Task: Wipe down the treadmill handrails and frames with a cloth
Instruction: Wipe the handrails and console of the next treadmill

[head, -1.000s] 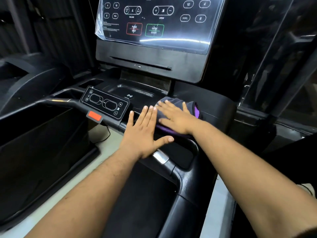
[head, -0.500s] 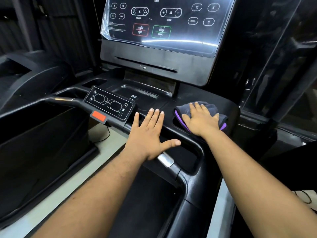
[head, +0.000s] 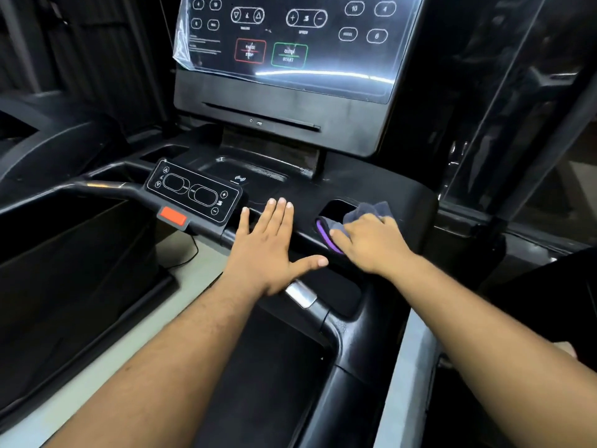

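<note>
the right hand point(head: 371, 244) presses the cloth point(head: 368, 213) at the cup holder point(head: 336, 210) with curled fingers, the left hand point(head: 268, 250) rests flat and empty on the console point(head: 371, 189); next probably the handrail point(head: 326, 321).

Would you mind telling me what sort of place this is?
Probably a gym: a treadmill console with speed and incline keys, a handrail, and what looks like another machine at left.
</note>
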`<state>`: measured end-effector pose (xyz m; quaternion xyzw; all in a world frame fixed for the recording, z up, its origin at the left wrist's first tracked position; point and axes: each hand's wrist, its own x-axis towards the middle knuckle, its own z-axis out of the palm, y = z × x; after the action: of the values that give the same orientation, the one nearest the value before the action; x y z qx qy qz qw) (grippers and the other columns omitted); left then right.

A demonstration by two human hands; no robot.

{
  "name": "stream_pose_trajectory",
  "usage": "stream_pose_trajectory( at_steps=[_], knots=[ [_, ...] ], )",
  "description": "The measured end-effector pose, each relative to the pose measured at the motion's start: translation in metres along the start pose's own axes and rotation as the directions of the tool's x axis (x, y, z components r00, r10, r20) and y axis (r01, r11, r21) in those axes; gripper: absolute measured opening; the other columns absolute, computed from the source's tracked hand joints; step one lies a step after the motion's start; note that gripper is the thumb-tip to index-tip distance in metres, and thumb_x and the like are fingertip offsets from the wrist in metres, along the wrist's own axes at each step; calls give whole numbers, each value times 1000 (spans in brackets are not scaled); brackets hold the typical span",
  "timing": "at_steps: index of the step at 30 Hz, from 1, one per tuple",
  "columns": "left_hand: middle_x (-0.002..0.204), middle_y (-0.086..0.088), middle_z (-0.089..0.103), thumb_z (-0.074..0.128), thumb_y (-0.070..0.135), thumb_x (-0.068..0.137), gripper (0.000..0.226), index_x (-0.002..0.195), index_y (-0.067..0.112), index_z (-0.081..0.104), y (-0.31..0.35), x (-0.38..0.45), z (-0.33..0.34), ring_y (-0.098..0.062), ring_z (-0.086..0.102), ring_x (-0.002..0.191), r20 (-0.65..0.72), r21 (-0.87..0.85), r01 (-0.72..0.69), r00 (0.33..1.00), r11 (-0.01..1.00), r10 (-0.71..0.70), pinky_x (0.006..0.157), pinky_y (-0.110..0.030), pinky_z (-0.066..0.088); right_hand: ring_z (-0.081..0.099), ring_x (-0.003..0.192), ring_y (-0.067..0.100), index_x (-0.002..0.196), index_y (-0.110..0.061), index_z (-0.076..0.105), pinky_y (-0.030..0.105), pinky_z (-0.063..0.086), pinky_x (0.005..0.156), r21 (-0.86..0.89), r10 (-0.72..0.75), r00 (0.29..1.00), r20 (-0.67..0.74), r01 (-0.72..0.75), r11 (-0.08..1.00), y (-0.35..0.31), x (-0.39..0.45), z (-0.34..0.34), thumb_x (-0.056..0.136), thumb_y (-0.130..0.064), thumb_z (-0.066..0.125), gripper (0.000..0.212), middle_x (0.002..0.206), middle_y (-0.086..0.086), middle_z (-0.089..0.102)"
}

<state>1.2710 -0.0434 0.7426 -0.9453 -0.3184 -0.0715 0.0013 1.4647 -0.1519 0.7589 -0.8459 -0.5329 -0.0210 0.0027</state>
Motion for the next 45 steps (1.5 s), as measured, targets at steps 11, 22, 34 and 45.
stream_pose_trajectory(
  at_steps=[11,22,34,45],
  knots=[
    [173,2,-10,-19,102,55,137,165,20,-8,2,1,-4,-12,-17,157,39,26,-2,999,1000,1,126,-56,-7,55,126,29,135,-21,64,39,39,101,326,-85,957,279,-11,945,-11,36,-6,104,-64,24,67,139,5,61],
    [173,1,-10,-21,102,55,135,164,23,-8,1,1,-2,-13,-16,158,15,31,-12,1000,999,12,126,-57,-5,55,115,22,129,-36,66,48,36,93,-196,-214,945,-245,168,966,31,-52,11,95,-76,17,72,129,-12,65],
    [173,1,-11,-21,101,57,132,164,24,-9,3,-1,-5,-14,-20,157,46,66,0,999,998,-3,126,-58,-8,-18,157,18,161,-44,21,65,-3,122,124,-85,995,48,79,989,24,27,21,100,-73,23,67,173,-7,-8],
    [172,2,-12,-20,102,57,131,164,27,-9,2,1,-4,-13,-20,157,58,59,-3,998,998,0,126,-57,-9,2,159,18,164,-34,13,63,11,122,160,-103,995,-9,103,982,12,65,11,109,-44,33,60,173,-9,5]
  ],
)
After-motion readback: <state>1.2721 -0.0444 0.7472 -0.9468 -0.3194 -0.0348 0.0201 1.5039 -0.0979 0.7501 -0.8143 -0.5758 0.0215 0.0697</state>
